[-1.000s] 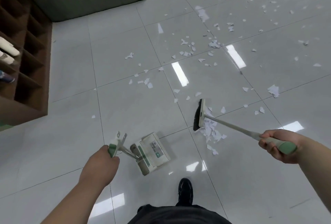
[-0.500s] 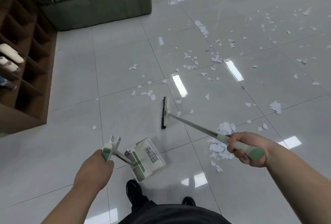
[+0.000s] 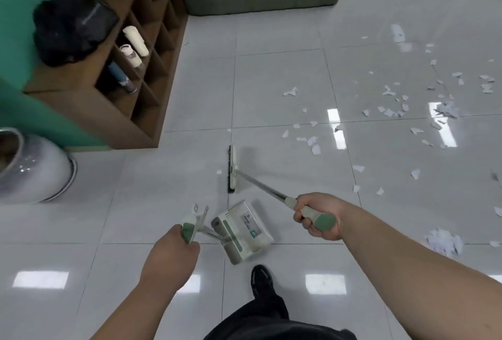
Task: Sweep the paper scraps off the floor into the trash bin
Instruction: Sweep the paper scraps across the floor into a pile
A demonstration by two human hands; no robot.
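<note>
Shelving (image 3: 127, 125) (wooden cubbies) and pale vase (image 3: 35, 171) stand left of broom (image 3: 232, 168).

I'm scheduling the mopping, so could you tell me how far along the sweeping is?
Done: one heap of scraps is gathered at the right. In hand: the right hand grips the broom, the left hand the dustpan, which shows no scraps. Left: scooping that heap and the many loose scraps scattered over the tiles.
</note>
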